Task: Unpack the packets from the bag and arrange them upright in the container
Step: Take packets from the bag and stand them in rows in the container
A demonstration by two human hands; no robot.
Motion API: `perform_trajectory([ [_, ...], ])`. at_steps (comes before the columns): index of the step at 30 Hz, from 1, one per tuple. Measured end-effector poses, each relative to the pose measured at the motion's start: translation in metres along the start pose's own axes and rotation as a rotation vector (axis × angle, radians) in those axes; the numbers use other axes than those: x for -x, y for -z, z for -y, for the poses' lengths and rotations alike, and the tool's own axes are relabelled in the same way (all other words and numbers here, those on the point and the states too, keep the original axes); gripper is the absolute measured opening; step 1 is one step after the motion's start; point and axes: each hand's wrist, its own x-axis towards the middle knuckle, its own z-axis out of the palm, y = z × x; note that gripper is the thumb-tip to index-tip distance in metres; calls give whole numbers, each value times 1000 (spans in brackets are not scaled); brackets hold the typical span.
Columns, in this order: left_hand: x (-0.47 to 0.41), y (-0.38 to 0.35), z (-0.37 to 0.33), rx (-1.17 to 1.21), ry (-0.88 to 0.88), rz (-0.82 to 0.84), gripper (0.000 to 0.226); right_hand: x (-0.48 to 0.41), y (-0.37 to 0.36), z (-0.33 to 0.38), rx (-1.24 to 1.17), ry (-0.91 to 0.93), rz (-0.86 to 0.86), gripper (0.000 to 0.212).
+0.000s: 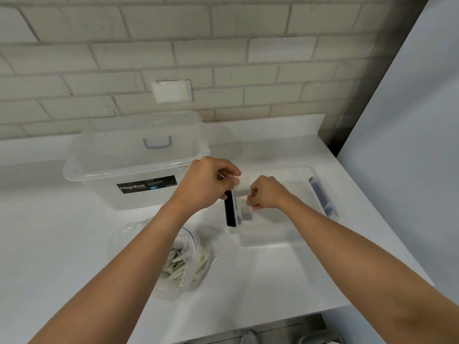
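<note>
Left hand and right hand are pinching white packets between them above the clear container.
The bag is lying near the tabletop's front edge, with a large bin standing at the back.

The white counter bears a clear storage box, a packet bag and a shallow container.

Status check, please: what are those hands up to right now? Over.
Left hand and right hand both pinching small white packets over the shallow clear plastic container. Clear zip bag beside it holds more packets. Path clear.
</note>
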Motion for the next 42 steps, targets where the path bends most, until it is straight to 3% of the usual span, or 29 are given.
perform_trajectory([
  [4,-2,-9,0,-45,-4,8,5,14,17,-5,172,67,-123,13],
  [7,-5,-15,-2,-97,-32,23,5,49,43,-6,-67,211,-209,23],
  [10,-11,-22,-4,-112,-60,32,3,83,56,2,-386,287,-109,34],
  [16,-17,-30,-5,-121,-70,2,11,75,48,-1,-488,264,-225,5],
  [19,-13,-26,10,-246,-32,-11,32,59,40,-10,-455,195,-190,5],
  [23,1,-27,32,-412,21,261,75,39,27,-14,-395,121,-83,6],
  [25,6,-32,39,-404,27,330,86,28,20,-13,-366,83,4,5],
  [31,5,-35,47,-409,12,305,87,5,-1,-15,-197,-42,151,5],
  [38,4,-36,48,-399,-5,310,87,4,-15,-7,181,-14,95,14],
  [42,10,-32,44,-402,-29,262,76,11,-6,-4,193,-26,3,19],
])
